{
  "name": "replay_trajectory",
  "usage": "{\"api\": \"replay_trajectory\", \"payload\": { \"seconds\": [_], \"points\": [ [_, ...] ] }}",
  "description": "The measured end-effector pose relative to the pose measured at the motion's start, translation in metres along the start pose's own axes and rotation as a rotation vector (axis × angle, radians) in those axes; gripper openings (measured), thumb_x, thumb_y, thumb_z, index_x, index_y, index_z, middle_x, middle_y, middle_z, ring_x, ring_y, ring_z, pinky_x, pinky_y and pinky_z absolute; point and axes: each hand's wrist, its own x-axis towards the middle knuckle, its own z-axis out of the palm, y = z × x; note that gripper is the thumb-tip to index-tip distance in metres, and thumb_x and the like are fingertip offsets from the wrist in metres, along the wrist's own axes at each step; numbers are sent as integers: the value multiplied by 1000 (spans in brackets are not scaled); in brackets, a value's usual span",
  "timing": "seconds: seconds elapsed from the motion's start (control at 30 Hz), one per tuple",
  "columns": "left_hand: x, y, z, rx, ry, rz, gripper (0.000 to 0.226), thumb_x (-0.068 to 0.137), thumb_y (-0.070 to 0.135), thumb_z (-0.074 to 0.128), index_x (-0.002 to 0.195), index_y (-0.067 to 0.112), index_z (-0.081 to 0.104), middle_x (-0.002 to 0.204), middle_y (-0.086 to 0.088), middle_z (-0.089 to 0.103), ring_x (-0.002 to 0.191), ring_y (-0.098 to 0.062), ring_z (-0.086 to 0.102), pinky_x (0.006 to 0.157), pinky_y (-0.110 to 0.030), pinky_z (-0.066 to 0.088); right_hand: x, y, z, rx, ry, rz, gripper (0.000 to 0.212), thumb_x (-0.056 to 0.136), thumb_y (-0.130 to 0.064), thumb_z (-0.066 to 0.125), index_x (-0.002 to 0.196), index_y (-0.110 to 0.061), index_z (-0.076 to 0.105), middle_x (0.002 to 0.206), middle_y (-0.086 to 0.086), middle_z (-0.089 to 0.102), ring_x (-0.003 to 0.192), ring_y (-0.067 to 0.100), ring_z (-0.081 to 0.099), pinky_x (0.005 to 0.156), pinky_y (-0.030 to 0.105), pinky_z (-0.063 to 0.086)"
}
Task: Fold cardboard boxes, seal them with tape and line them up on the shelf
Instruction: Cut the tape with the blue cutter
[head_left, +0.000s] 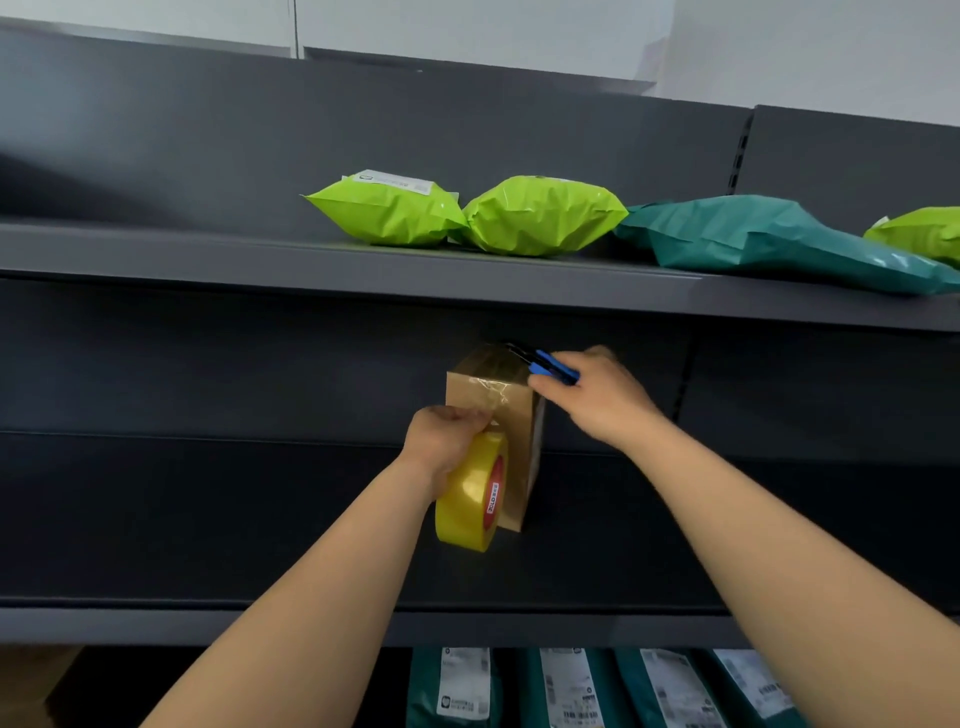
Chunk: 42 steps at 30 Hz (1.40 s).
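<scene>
A small brown cardboard box (511, 415) stands upright on the middle shelf (208, 519), with clear tape wrinkled over its top front edge. My left hand (441, 441) grips a yellow tape roll (470, 493) with a red core, held against the box's front face. My right hand (597, 395) reaches to the box's upper right corner and holds a blue and black utility knife (550, 366) whose tip lies over the box's top. The box's lower left is hidden behind the roll.
The upper shelf (260, 260) carries lime-green mailer bags (467, 215) and a teal one (769, 244). Below the middle shelf's front lip (156, 626) stand several teal parcels (597, 686) with white labels. A brown carton corner (31, 686) shows at lower left.
</scene>
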Motion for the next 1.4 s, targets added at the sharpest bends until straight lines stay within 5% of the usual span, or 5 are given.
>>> {"api": "replay_trajectory", "payload": {
  "seconds": [0.23, 0.63, 0.9, 1.17, 1.4],
  "points": [
    [3, -7, 1, 173, 88, 108, 22, 85, 40, 72, 88, 18, 67, 92, -3, 69, 88, -21, 65, 88, -41, 55, 26, -22, 27, 91, -90, 134, 48, 80, -50, 71, 114, -18, 62, 102, 0, 64, 89, 18, 63, 82, 38, 55],
    [0, -21, -5, 598, 171, 233, 30, 87, 26, 65, 64, 10, 55, 60, -3, 54, 52, -17, 50, 48, -26, 42, 28, -14, 27, 86, -94, 164, 48, 83, -48, 69, 120, -19, 60, 106, 2, 63, 92, 19, 62, 86, 42, 54],
    [-5, -3, -16, 231, 75, 291, 12, 89, 29, 67, 85, 18, 69, 87, -1, 70, 84, -20, 68, 82, -43, 58, 26, -16, 36, 74, -38, 171, 46, 81, -58, 64, 111, -24, 60, 98, -2, 63, 86, 16, 62, 76, 35, 53],
    [-10, -15, -32, 133, 158, 285, 25, 81, 33, 77, 81, 11, 65, 85, 3, 71, 85, -17, 68, 81, -41, 58, 22, -15, 43, 69, 3, 172, 70, 82, -49, 68, 140, -19, 43, 124, 3, 55, 106, 20, 57, 80, 33, 49],
    [-5, -32, -63, 39, 333, 249, 18, 85, 20, 73, 82, 7, 62, 80, -5, 66, 79, -17, 64, 82, -36, 54, 25, -11, 53, 143, 52, 199, 68, 72, -65, 69, 124, -24, 56, 114, -3, 60, 102, 17, 58, 83, 39, 53]
  ]
}}
